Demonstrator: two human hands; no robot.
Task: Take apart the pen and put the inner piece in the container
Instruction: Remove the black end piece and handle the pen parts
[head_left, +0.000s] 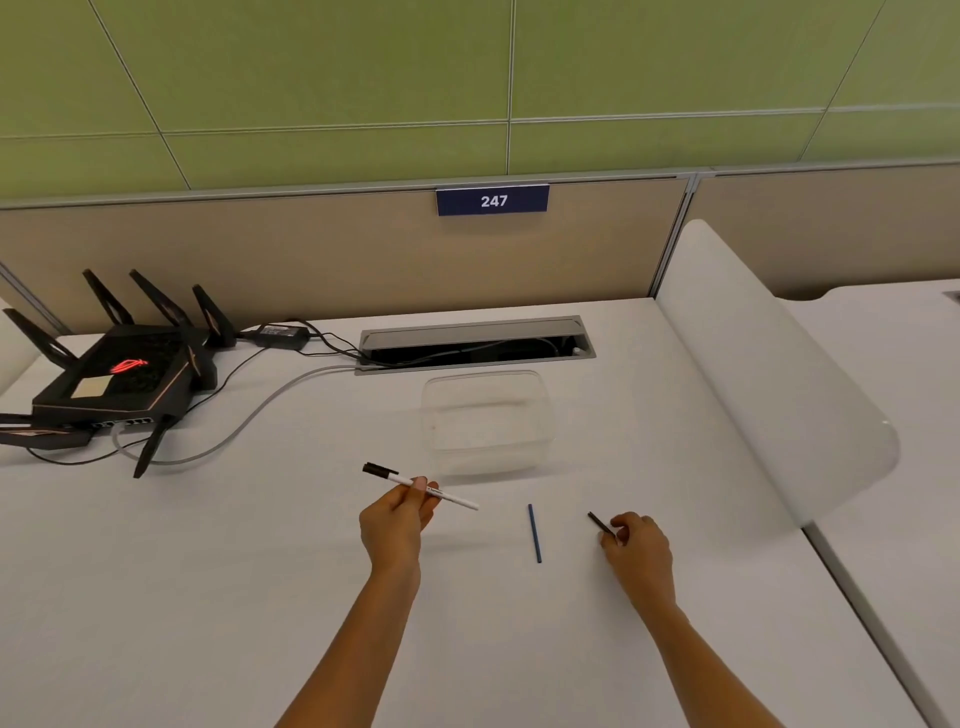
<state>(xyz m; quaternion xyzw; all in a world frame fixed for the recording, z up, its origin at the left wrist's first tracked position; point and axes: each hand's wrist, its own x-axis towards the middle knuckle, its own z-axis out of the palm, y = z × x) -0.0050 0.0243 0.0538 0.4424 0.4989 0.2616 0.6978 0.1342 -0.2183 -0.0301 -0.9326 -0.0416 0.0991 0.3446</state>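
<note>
I observe both forearms extended forward, bare. My left hand (397, 514) is raised, fingers pinched closed around the pen body (421, 486). My right hand (636, 545) sits lower, fingertips pinching a small dark piece (601, 523).

Container (487, 418) at frame centre on the table (208, 571), below the cable slot (475, 343). Router (111, 374) at far left. Pen (421, 487) lower left of the container; refill (534, 532) right of it; small piece (601, 523) further right.
</note>
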